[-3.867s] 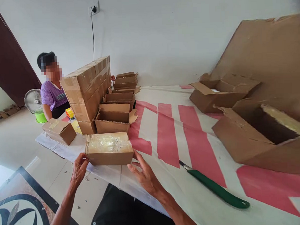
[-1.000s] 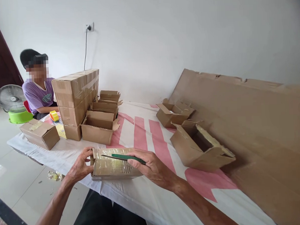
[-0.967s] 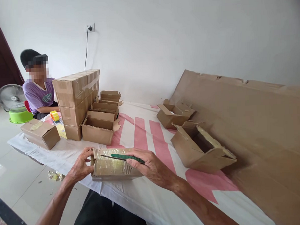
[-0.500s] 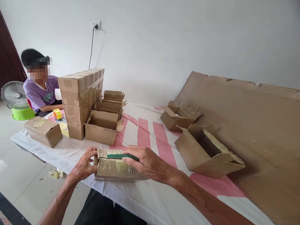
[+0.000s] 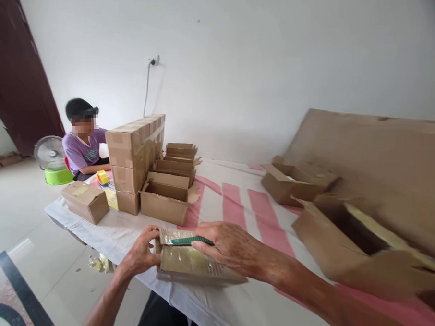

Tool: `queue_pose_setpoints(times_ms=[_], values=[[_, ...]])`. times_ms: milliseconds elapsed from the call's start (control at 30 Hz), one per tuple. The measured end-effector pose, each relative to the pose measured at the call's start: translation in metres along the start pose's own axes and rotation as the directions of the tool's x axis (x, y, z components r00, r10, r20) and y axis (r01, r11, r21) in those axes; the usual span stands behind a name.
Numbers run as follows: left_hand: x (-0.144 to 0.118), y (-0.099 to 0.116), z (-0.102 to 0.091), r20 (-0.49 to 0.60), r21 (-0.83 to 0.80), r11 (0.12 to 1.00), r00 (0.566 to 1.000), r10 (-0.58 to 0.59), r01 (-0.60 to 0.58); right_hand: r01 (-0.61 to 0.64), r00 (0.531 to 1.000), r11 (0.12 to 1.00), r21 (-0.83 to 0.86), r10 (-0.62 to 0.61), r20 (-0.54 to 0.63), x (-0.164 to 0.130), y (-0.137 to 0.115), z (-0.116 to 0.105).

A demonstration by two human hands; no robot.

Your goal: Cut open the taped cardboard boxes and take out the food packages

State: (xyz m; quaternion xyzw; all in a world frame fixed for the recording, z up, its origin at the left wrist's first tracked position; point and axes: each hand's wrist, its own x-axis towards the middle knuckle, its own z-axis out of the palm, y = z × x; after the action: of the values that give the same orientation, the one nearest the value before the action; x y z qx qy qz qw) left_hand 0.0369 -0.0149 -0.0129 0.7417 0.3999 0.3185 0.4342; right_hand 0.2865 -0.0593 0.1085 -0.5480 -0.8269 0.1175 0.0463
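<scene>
**Knife now working along the taped box**

A few seconds ago the knife was lying on the cloth at lower right and both hands were cupping the box; now the right hand (image 5: 231,246) is gripping the knife (image 5: 192,240), curled around its green handle, and is laying it across the box (image 5: 193,262) top, so cutting looks under way. The table (image 5: 223,304) is filling the lower middle of the frame. The box is sitting at lower centre, at the near table edge, brown, tape-glossy on top and tilting toward the camera. The left hand (image 5: 142,253) is pinching its left end, fingers bent. A stack (image 5: 134,157) of sealed boxes is standing at centre left.
</scene>
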Motion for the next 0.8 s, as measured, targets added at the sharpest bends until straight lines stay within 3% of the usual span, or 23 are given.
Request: queue_pose_setpoints(times_ms=[533,800], values=[[-0.008,-0.010,0.013,-0.094,0.032,0.999,0.995,0.045,-0.042,0.039,0.998,0.999,-0.022,-0.038,0.046,0.011,-0.010,-0.011],[-0.007,-0.011,0.015,-0.077,0.035,0.997,0.995,0.064,-0.062,0.047,0.995,0.999,-0.022,-0.045,0.087,0.012,-0.011,-0.021]])
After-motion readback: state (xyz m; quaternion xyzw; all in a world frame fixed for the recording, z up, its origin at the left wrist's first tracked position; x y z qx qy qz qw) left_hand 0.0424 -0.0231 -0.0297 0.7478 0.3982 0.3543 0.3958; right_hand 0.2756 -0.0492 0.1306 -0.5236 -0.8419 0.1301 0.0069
